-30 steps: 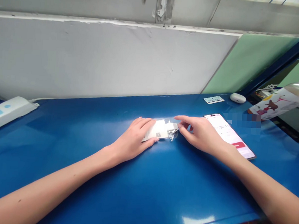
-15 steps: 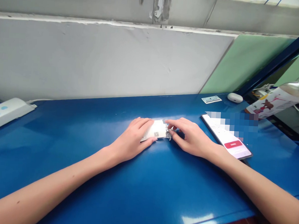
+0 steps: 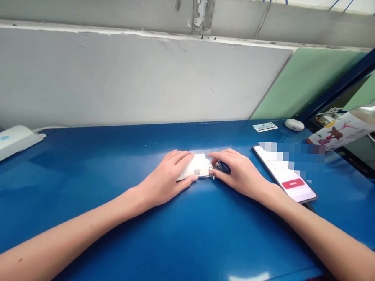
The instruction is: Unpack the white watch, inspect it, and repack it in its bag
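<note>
A flat white packet (image 3: pixel 198 165) with a small dark square code lies on the blue table, a clear, shiny wrapper edge showing at its right end. My left hand (image 3: pixel 170 173) is wrapped round the packet's left part, thumb along the near edge and fingers over the top. At the right end, my right hand (image 3: pixel 236 168) curls its thumb and fingers round the clear plastic edge. Its fingertips partly cover that end, so what exactly they pinch is hard to make out.
A phone (image 3: pixel 293 184) with a lit screen lies beside my right forearm. Behind it are a card (image 3: pixel 265 127) and a white earbud case (image 3: pixel 294 125). A labelled bottle (image 3: pixel 345 128) leans at the right. A white power strip (image 3: pixel 14 144) sits at the left, before the wall (image 3: pixel 130 79).
The fingers of my right hand have shifted slightly at the packet's right end, thumb and fingertips moving a little. My left hand keeps its hold. The view has tilted slightly.
</note>
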### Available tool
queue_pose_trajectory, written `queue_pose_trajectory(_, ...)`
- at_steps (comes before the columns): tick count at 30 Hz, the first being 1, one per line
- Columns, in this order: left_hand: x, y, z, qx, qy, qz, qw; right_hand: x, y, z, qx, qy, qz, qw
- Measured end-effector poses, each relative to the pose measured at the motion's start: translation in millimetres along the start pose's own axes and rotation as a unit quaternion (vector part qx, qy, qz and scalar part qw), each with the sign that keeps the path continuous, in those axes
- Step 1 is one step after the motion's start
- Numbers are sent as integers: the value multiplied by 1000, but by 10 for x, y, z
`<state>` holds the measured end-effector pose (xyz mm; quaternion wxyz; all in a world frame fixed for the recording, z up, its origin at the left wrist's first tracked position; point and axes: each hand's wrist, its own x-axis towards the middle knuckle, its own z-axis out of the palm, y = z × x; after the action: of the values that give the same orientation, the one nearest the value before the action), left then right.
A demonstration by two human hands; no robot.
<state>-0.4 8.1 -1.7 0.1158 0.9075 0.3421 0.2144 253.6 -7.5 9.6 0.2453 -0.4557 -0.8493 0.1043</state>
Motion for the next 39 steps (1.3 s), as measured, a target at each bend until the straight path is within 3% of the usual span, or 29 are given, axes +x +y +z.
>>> queue_pose_trajectory(11,12,2,0,6,-3,6,1000,-17,-13,18,-12,42,15,999)
queue_pose_trajectory(18,5,-2,4,3,4,12,1000,-12,-49,5,84,32,26,996)
queue_pose_trajectory(23,9,0,-9,6,-8,14,1000,-26,-98,5,224,-20,48,973)
queue_pose_trajectory(27,22,1,-13,45,-56,2,997,-38,-122,0,266,-67,72,959)
queue_pose_trajectory(32,31,21,-51,107,-137,7,985,-18,-93,-33,206,-42,86,974)
queue_pose_trajectory(36,24,33,-73,112,-161,0,981,15,-58,-81,49,58,60,995)
queue_pose_trajectory(39,22,32,-67,115,-164,-6,980,32,-54,-109,-8,75,113,991)
